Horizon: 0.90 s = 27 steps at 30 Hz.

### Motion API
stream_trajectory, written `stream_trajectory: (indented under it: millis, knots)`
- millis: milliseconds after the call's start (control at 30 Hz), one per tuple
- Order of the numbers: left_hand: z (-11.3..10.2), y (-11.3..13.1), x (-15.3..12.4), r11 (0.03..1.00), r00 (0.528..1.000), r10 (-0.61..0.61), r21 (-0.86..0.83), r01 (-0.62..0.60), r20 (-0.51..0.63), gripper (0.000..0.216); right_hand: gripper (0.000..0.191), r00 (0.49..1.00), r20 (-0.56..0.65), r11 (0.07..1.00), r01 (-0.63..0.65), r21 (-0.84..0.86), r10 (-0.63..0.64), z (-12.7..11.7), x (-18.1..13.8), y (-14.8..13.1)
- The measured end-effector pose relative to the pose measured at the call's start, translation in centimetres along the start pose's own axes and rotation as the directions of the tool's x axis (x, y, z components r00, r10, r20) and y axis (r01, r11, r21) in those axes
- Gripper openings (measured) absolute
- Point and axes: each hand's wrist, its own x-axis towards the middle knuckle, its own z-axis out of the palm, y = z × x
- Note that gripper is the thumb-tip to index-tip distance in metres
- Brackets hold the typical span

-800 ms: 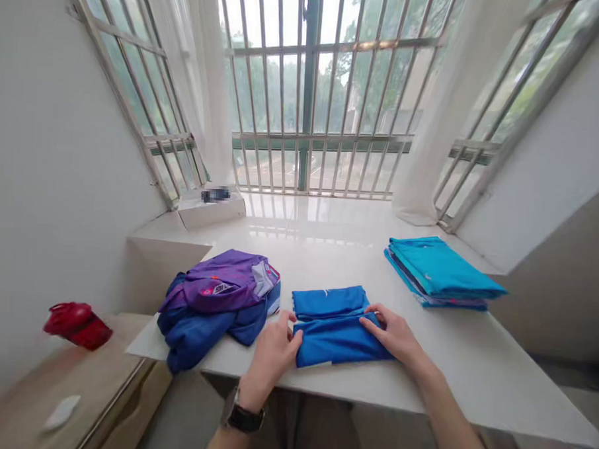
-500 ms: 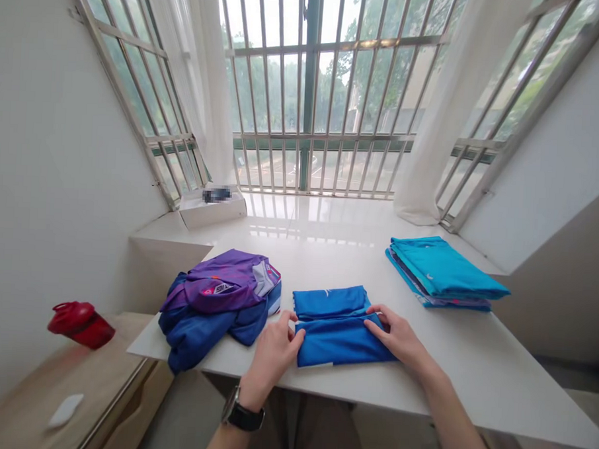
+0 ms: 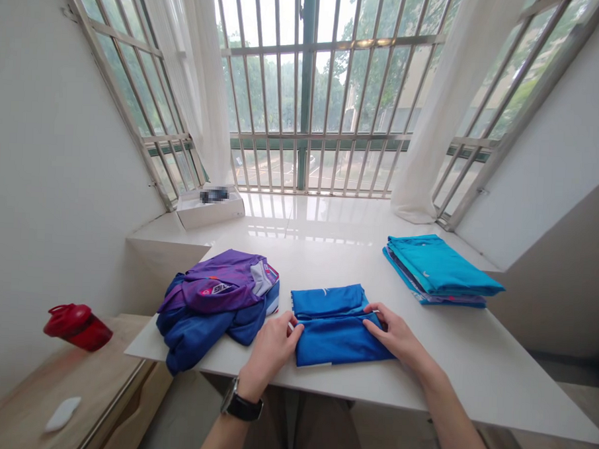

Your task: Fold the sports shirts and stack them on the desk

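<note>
Fingertips of left hand (image 3: 273,346) under blue garment (image 3: 335,325) edge.

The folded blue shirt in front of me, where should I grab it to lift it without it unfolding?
Grip the folded blue shirt at its two short ends, coming in from left and right, fingers under, thumbs over the top flap. The left hand and right hand already rest there, and the fold seam runs end to end.

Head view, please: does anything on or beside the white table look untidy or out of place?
The purple and blue pile at the table's left edge is crumpled and droops over the edge, unlike the neat turquoise stack. A red bottle lies on its side on the wooden unit.
</note>
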Motion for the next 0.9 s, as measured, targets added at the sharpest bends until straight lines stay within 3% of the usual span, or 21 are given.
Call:
stream_trajectory:
  millis: [467,700,900]
  knots:
    - [-0.2,-0.1,0.0,0.998,0.998,0.065,0.022,-0.065,0.024,0.016,0.035,0.999,-0.045,1.000,0.009,-0.022,-0.010,0.1,0.1,-0.1]
    - [-0.2,0.2,0.4,0.982,0.981,0.186,-0.016,-0.187,-0.044,0.018,0.037,0.999,-0.052,0.998,-0.002,-0.055,-0.001,0.1,0.1,-0.2]
    - [-0.1,0.3,0.4,0.961,0.965,0.262,-0.096,-0.260,0.008,0.020,0.036,0.999,-0.029,0.998,-0.016,-0.054,0.014,-0.3,-0.1,-1.0]
